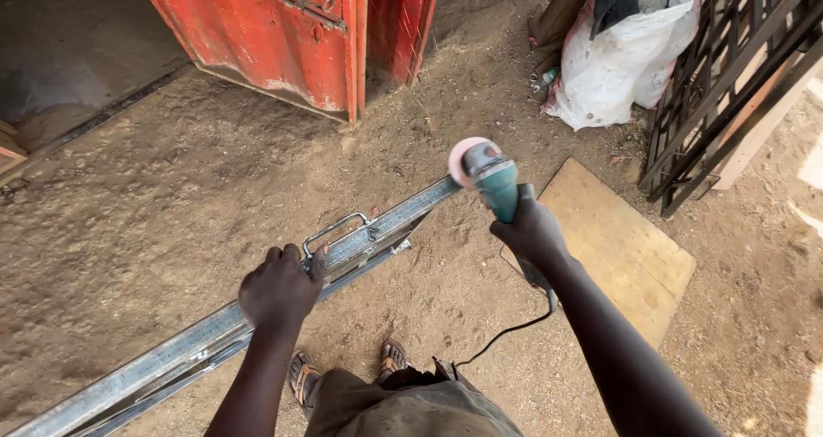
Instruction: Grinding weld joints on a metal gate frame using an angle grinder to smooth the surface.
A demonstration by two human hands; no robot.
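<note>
A long grey metal frame bar (171, 347) runs from the lower left up to the centre, with a small metal handle (337, 228) welded on top. My left hand (279, 288) grips the bar just left of that handle. A teal angle grinder (497, 184) is held in my right hand (530, 230), its pink disc (464, 159) at the bar's far end (437, 190). Whether the disc touches the metal I cannot tell. The grinder's black cord (506, 332) trails down toward my legs.
Dirt ground all around. A red metal door (266, 34) stands at the top. A plywood board (617, 248) lies right of the grinder. A white sack (617, 60) and a dark metal grille (729, 86) lean at the top right. My sandalled feet (343, 368) are below the bar.
</note>
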